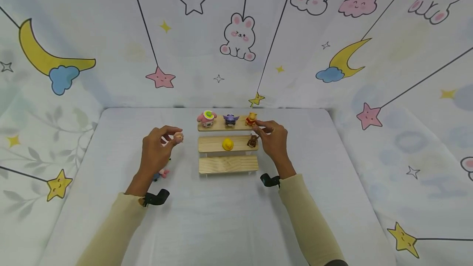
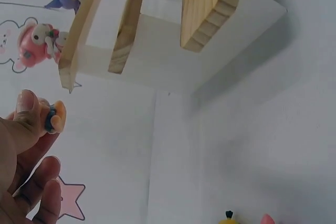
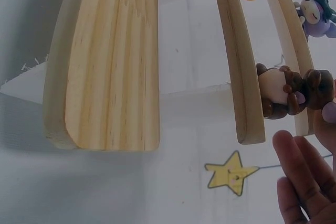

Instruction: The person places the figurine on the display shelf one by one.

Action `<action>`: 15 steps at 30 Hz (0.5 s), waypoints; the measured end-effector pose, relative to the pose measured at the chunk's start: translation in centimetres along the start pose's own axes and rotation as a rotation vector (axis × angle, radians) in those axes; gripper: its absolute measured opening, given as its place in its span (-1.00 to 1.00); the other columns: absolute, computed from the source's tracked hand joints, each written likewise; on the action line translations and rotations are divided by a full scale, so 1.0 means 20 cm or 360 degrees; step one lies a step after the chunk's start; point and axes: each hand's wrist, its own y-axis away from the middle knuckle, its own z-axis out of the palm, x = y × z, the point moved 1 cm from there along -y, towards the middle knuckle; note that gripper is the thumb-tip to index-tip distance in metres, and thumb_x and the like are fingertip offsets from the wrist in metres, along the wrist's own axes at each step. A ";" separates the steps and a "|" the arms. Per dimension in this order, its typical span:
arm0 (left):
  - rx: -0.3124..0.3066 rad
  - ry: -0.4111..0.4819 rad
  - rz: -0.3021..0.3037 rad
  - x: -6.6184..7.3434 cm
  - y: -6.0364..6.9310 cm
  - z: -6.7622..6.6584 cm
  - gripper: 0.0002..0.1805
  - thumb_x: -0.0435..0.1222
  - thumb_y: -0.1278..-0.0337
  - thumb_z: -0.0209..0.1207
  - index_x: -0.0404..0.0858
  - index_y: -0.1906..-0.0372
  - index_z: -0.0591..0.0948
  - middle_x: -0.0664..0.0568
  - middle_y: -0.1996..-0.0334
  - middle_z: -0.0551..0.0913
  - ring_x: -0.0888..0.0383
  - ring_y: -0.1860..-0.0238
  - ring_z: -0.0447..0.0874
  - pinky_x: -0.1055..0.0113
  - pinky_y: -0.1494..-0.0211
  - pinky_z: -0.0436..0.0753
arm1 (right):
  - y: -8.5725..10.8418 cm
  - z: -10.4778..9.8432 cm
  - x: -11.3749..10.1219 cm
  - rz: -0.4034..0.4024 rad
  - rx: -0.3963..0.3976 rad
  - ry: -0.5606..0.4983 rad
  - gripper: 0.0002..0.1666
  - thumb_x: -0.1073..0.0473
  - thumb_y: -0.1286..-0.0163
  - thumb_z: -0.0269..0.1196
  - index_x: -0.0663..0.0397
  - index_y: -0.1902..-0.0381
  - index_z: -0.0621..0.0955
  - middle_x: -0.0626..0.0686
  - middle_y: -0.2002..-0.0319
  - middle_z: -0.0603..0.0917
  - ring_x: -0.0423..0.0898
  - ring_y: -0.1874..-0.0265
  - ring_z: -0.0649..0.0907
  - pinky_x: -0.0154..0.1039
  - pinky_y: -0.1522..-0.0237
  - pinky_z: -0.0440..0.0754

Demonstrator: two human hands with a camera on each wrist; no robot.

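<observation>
In the head view my left hand (image 1: pixel 157 147) pinches a small peach figurine (image 1: pixel 179 137) left of the three-tier wooden stand; the left wrist view shows blue and orange on this figurine (image 2: pixel 54 117). At the top tier's right end, my right hand (image 1: pixel 274 138) has thumb and index finger at the lower right side of a yellow bear figurine in red (image 1: pixel 251 119). A brown figurine (image 1: pixel 253 141) sits just below, on the middle tier; in the right wrist view this brown figurine (image 3: pixel 281 92) hides most of the bear.
A pink figurine (image 1: pixel 207 118) and a purple one (image 1: pixel 230 120) share the top tier (image 1: pixel 219 126). A yellow figurine (image 1: pixel 228 144) is on the middle tier. The bottom tier (image 1: pixel 228 164) is bare. Beside my left wrist, partly hidden, lie more small figurines (image 1: pixel 164 173).
</observation>
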 end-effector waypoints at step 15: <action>-0.0094 0.0070 0.0036 0.15 0.01 0.16 -0.71 -0.27 -0.28 0.45 -0.15 -0.07 0.79 -0.06 0.12 0.84 0.01 0.23 0.56 0.15 0.16 0.54 | 0.01 0.00 -0.01 0.0042 -0.0012 -0.0026 -0.55 -0.11 -0.31 0.47 -0.07 -0.09 0.83 0.05 0.05 0.85 0.01 0.19 0.81 -0.04 0.10 0.74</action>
